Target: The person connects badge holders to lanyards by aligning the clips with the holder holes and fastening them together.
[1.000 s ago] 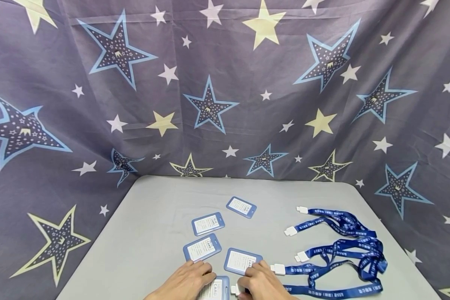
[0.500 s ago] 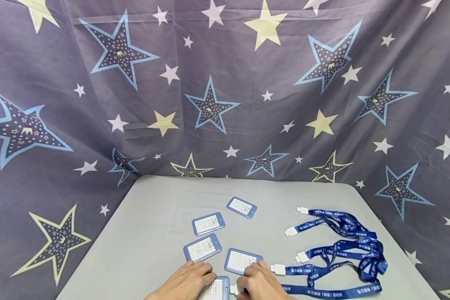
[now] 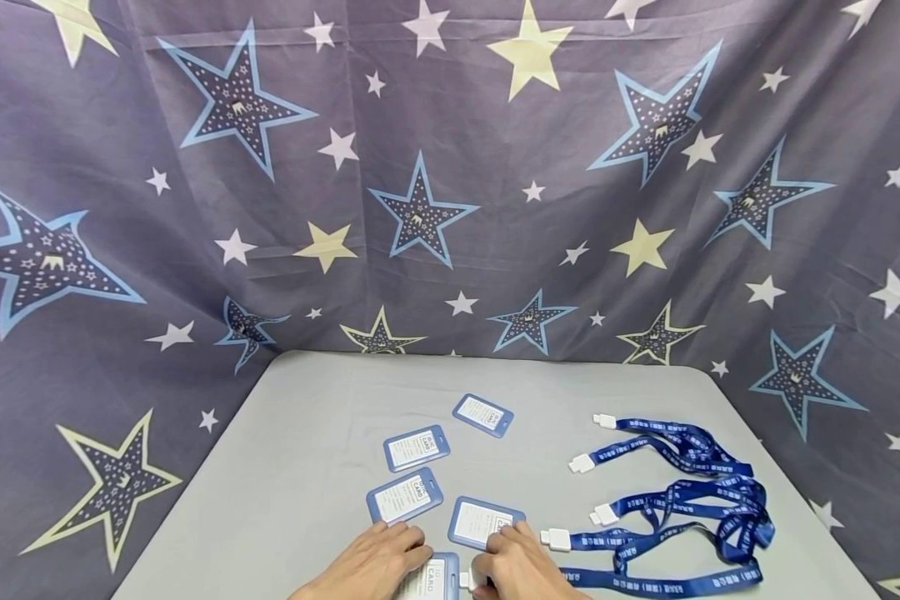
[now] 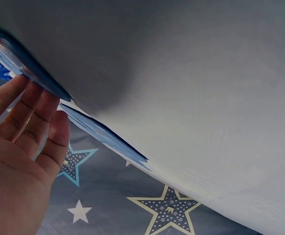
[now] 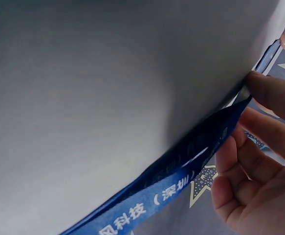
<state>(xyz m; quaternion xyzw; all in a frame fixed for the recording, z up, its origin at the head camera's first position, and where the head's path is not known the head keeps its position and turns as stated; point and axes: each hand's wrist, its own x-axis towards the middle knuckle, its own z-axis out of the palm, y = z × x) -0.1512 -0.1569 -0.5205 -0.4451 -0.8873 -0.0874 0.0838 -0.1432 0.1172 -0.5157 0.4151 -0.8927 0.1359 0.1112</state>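
Note:
At the table's near edge my left hand (image 3: 375, 562) holds a blue-framed ID card holder (image 3: 438, 579), its fingers along the holder's edge in the left wrist view. Just to the right, my right hand (image 3: 525, 567) pinches the white clip end (image 3: 466, 581) of a blue lanyard (image 3: 660, 585). The clip's tip meets or nearly meets the holder's right end; whether they are joined cannot be told. In the right wrist view the lanyard strap (image 5: 166, 191) trails from thumb and fingers. Another card holder (image 3: 482, 522) lies beyond the right hand, partly hidden by its fingers.
Several more card holders, such as one (image 3: 405, 494) beyond the left hand and one (image 3: 483, 415) farther back, lie flat. A tangle of blue lanyards (image 3: 720, 500) with white clips (image 3: 604, 514) covers the right of the grey table (image 3: 270, 500). A star-patterned cloth (image 3: 450, 317) surrounds it.
The strap of the held lanyard has shifted very slightly left, along with the right wrist. Otherwise the hands and the card holders stay in place.

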